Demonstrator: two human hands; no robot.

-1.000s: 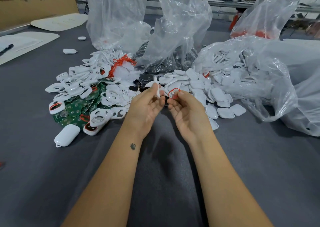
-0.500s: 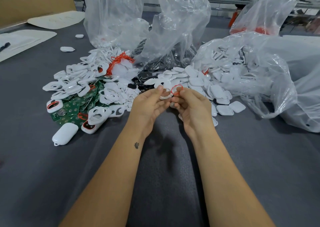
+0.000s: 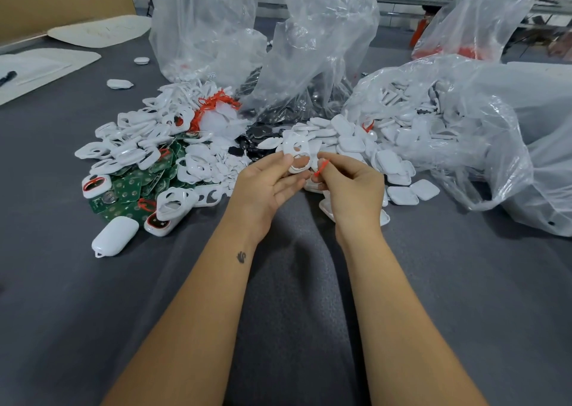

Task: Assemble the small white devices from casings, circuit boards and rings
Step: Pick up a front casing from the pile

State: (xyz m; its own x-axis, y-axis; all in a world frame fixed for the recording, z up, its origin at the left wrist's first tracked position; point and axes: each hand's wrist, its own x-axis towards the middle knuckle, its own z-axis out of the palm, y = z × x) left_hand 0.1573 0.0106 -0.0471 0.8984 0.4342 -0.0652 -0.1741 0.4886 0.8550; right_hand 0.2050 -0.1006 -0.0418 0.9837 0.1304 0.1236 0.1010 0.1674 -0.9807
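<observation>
My left hand [image 3: 266,186] holds a white casing half with cut-out holes [image 3: 297,155] upright between thumb and fingers. Right beside it, my right hand [image 3: 349,186] pinches a thin red ring [image 3: 320,168] at the casing's right edge. Behind the hands lies a heap of white casing halves [image 3: 148,145] over green circuit boards [image 3: 130,186]. A finished white device [image 3: 114,235] lies at the heap's near left. White flat covers [image 3: 349,142] are piled behind my right hand.
Clear plastic bags [image 3: 315,49] stand behind the heaps, and a large one [image 3: 464,127] with white parts lies at the right. A bundle of red rings [image 3: 213,105] sits in the left heap. Grey cloth [image 3: 294,312] covers the table.
My left hand has turned the casing so its holed face shows. My right hand brought the red ring lower, against the casing's right edge. The view shifted slightly.
</observation>
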